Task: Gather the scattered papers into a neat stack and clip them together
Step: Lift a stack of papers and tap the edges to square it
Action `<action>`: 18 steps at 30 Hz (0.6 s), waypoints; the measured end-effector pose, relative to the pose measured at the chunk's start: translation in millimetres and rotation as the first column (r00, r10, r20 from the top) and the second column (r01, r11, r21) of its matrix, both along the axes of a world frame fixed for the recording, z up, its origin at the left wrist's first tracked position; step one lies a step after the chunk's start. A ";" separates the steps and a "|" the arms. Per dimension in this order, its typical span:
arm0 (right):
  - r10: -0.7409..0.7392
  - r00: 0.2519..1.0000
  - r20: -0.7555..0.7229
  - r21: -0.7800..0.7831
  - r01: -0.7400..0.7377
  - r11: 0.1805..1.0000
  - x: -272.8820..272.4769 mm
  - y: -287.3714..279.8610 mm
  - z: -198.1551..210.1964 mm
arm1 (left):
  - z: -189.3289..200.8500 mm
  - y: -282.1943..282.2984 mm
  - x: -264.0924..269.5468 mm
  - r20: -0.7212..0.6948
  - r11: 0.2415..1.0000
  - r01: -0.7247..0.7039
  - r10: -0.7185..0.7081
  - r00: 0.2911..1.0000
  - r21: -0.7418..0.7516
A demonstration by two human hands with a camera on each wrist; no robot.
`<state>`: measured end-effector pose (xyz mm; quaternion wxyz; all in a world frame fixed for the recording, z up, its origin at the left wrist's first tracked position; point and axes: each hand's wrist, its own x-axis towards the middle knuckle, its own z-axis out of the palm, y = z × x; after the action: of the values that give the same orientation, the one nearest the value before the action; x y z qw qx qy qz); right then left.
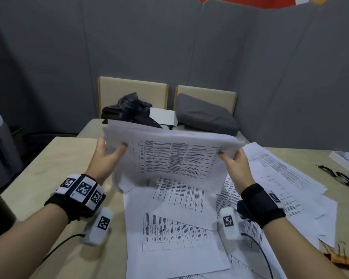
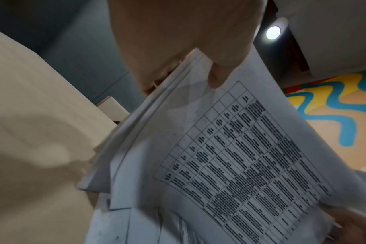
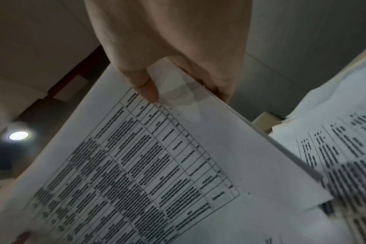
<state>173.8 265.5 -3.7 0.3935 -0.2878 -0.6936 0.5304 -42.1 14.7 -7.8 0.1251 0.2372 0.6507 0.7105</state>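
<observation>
— Nearest us, loose sheets [image 1: 175, 234] are still lying fanned across the table [image 1: 48, 158], with binder clips [image 1: 339, 256] waiting at its right edge.

— And above them?

— She is holding a gathered bundle of papers [image 1: 169, 158] up off the table, tilted toward her. The left hand [image 1: 107, 152] is pinching one short edge, thumb on the printed face, fingers behind; the right hand [image 1: 235, 162] is pinching the opposite edge likewise.

— Why both ends?

— Probably for squaring the edges before adding more. Beyond, a white box [image 1: 163, 116] and a grey cushion [image 1: 206, 115] are sitting.
</observation>
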 end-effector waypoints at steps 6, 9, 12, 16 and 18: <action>-0.046 0.999 -0.017 -0.034 0.046 0.998 -13.7 -8.8 9.6 | 5.4 15.7 3.5 0.001 1.000 0.005 -0.005 1.000 -0.011; -0.100 0.995 -0.011 -0.023 0.099 0.995 -13.5 -3.7 8.1 | 5.1 14.8 3.0 -0.016 1.000 -0.016 0.016 1.000 -0.015; -0.122 0.993 -0.010 -0.051 0.121 0.991 -11.9 -1.6 -3.1 | -9.7 11.1 4.6 0.000 0.997 -0.035 0.035 0.999 -0.074; -0.134 0.991 -0.001 -0.086 0.133 0.987 -16.3 -8.6 -11.6 | -15.8 12.5 14.7 -0.046 0.992 -0.059 0.054 0.997 -0.108; -0.181 0.984 -0.006 -0.078 0.180 0.981 -19.8 -8.6 -8.7 | -7.9 16.5 16.9 -0.036 0.994 -0.065 0.062 0.997 -0.084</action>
<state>154.0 256.9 -12.4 0.4329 -0.3610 -0.6410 0.5209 -25.2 31.2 -15.7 0.1014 0.2228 0.6894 0.6817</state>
